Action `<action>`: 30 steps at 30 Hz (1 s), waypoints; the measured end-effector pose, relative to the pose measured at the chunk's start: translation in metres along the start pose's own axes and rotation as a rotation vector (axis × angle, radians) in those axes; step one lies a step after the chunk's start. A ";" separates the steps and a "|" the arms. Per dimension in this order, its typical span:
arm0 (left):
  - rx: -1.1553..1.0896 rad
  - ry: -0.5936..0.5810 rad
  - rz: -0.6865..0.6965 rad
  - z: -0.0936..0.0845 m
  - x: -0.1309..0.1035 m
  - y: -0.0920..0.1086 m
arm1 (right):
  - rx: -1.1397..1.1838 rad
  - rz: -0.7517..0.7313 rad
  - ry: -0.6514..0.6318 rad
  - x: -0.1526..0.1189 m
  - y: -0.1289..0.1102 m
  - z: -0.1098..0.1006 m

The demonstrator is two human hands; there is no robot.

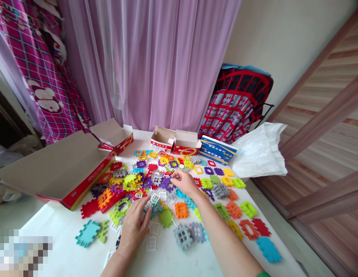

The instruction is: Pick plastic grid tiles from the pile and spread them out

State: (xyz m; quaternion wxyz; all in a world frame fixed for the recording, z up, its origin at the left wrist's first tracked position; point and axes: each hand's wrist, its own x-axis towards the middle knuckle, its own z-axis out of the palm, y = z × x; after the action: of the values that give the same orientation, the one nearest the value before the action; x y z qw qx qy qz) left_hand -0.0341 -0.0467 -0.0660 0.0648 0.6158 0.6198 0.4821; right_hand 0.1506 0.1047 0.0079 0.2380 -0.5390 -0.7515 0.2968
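Observation:
My left hand (135,223) is closed at the near side of the pile, with small white lattice window pieces (154,198) between thumb and fingers. Further in, my right hand (183,182) reaches over the pile with its fingertips pinched together. A purple toothed building block (167,184) lies right by those fingertips; what they hold, if anything, is too small to make out. Around both hands spreads a heap of coloured interlocking blocks, among them an orange block (181,210), a lime green block (166,217) and a grey window block (183,236).
Several blocks lie in loose rows at the right, including a blue block (268,249). A large open red box (89,184) stands left on the white table (164,265). Behind are smaller open boxes (187,149), a blue box (217,150) and a white bag (258,154).

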 end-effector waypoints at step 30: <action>-0.577 -0.047 -0.544 -0.016 0.008 0.032 | -0.468 -0.473 0.142 -0.106 -0.031 0.045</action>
State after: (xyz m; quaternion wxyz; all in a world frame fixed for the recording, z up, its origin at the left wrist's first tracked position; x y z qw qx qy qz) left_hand -0.0246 -0.0557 -0.0322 0.3747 0.3964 0.5977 0.5875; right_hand 0.1318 -0.0120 -0.0058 0.2218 -0.4093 -0.8849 0.0144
